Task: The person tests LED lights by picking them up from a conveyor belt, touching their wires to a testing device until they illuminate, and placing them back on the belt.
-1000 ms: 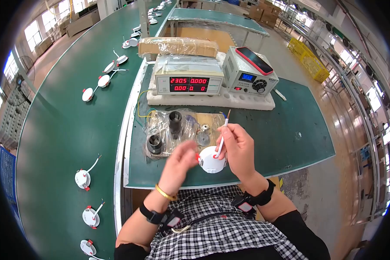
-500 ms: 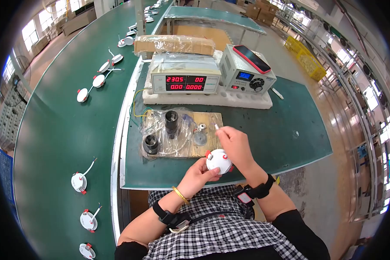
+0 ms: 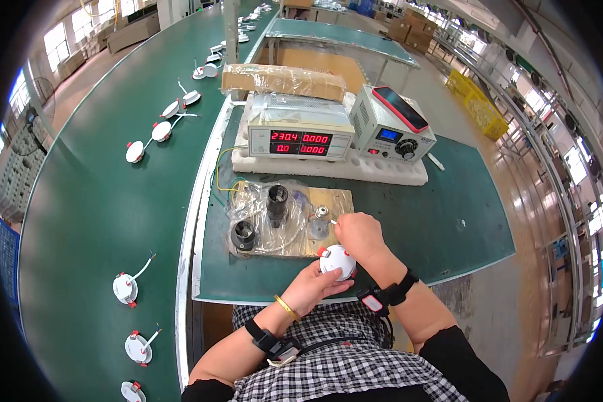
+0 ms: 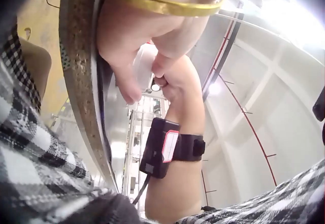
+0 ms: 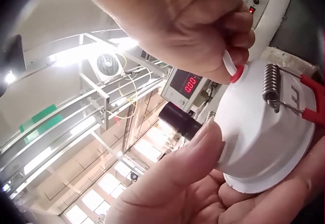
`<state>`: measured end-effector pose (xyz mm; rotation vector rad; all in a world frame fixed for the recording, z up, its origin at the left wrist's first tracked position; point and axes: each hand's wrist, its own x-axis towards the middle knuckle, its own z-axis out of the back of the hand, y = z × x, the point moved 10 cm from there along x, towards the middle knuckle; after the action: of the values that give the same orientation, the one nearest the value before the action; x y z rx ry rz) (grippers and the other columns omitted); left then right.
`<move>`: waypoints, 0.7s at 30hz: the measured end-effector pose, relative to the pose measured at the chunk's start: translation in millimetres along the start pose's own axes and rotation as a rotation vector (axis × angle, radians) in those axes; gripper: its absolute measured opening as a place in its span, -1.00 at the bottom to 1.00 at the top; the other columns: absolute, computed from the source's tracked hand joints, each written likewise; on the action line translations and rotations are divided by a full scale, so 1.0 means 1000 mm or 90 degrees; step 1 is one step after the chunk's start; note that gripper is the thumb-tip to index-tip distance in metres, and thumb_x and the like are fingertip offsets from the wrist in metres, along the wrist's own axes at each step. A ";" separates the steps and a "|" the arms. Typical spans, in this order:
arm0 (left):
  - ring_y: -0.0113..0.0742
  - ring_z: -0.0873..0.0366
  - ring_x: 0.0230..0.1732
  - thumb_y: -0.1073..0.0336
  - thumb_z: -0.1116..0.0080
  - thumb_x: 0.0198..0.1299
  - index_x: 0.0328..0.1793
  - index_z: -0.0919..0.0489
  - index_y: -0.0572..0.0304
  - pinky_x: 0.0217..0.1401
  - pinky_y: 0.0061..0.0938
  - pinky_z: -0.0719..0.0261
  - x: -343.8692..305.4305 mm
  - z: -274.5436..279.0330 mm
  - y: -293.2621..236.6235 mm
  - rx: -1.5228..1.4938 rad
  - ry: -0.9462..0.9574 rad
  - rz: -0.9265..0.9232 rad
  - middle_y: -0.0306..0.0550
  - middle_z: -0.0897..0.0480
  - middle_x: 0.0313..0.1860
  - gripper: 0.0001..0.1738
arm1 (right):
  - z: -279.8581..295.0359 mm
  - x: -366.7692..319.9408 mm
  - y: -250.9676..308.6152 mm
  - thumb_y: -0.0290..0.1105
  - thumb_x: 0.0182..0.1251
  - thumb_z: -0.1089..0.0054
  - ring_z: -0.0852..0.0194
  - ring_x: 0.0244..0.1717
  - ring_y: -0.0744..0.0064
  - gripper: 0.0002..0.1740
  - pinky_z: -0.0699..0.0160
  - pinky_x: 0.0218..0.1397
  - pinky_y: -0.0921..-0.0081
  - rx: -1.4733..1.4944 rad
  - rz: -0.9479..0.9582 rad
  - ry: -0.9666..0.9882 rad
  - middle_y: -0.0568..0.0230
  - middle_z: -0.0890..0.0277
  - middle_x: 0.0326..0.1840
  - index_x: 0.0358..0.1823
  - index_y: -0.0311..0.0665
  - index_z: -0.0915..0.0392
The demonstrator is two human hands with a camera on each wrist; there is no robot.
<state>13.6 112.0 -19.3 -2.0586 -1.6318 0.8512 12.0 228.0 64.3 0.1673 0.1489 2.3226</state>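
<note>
A white round downlight [image 3: 337,262] with red-tipped spring clips is held in my left hand [image 3: 311,287], above the near edge of the green table. In the right wrist view the left thumb presses the side of its housing, and the fingers lie beneath it. My right hand [image 3: 360,234] grips the downlight's white cable [image 5: 228,64] just above its red grommet. The cable's far end [image 3: 333,222] pokes out of the right fist, close to a small metal contact [image 3: 322,211] on a wooden board [image 3: 345,201]. Most of the cable is hidden inside that hand.
Two black lamp holders [image 3: 277,204] stand on the plastic-covered part of the board. Behind it are a meter with red digits [image 3: 301,143] and a grey power unit [image 3: 395,134] carrying a phone [image 3: 400,109]. Several downlights [image 3: 124,289] lie on the green belt to the left.
My left hand has come in and taken hold of the downlight. The right hand has tipped the cable, which stood up before, forward and down towards the contact on the board.
</note>
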 end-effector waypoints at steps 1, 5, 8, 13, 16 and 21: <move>-0.17 -0.50 0.19 0.36 0.04 0.39 0.31 -0.27 0.45 0.29 -0.40 -0.51 -0.001 0.000 0.000 -0.006 -0.009 0.016 0.07 -0.45 0.22 -0.56 | 0.000 0.001 0.002 -0.30 0.15 -0.12 -0.61 -0.41 -0.03 -0.78 -0.59 -0.30 0.12 -0.017 0.012 0.007 -0.02 -0.57 -0.52 -0.49 -0.27 -0.62; -0.20 -0.52 0.16 0.28 0.07 0.42 0.29 -0.29 0.48 0.28 -0.40 -0.51 0.000 0.004 0.003 -0.045 -0.009 0.030 0.06 -0.46 0.22 -0.55 | 0.001 0.000 0.005 -0.36 0.07 -0.16 -0.63 -0.37 0.02 -0.84 -0.59 -0.30 0.17 -0.025 0.015 0.001 -0.02 -0.59 -0.51 -0.50 -0.30 -0.64; -0.24 -0.50 0.17 0.18 0.11 0.44 0.29 -0.32 0.43 0.31 -0.37 -0.48 0.000 0.006 0.004 -0.089 -0.004 0.035 0.03 -0.47 0.21 -0.53 | 0.001 0.000 0.005 -0.36 0.07 -0.17 -0.64 -0.37 0.02 -0.85 -0.59 -0.31 0.17 -0.022 0.024 -0.004 -0.01 -0.59 -0.50 -0.49 -0.28 -0.64; -0.18 -0.52 0.17 0.23 0.06 0.42 0.24 -0.36 0.47 0.31 -0.40 -0.48 0.002 0.009 0.007 -0.073 -0.025 0.018 0.06 -0.50 0.18 -0.56 | -0.002 0.000 0.004 -0.37 0.08 -0.16 -0.64 -0.36 0.02 -0.85 -0.59 -0.30 0.17 -0.020 0.016 0.017 0.00 -0.60 -0.48 -0.47 -0.27 -0.65; -0.16 -0.52 0.16 0.27 0.02 0.40 0.23 -0.36 0.47 0.31 -0.41 -0.48 0.002 0.008 0.007 -0.049 -0.031 0.033 0.05 -0.50 0.18 -0.58 | -0.003 0.000 0.004 -0.37 0.09 -0.15 -0.64 -0.36 0.02 -0.85 -0.60 -0.29 0.17 -0.017 0.025 0.012 -0.01 -0.60 -0.47 -0.46 -0.27 -0.65; -0.15 -0.52 0.17 0.28 0.03 0.40 0.24 -0.33 0.49 0.32 -0.40 -0.48 0.004 0.011 0.008 -0.008 -0.061 0.024 0.09 -0.49 0.19 -0.57 | -0.001 0.000 0.005 -0.35 0.10 -0.14 -0.62 -0.37 -0.02 -0.83 -0.57 -0.30 0.14 -0.009 0.035 -0.006 -0.03 -0.58 -0.50 -0.49 -0.29 -0.63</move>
<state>13.0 112.7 -33.3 -2.0931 -1.6557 0.9684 8.2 223.9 64.2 0.1763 0.1241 2.3766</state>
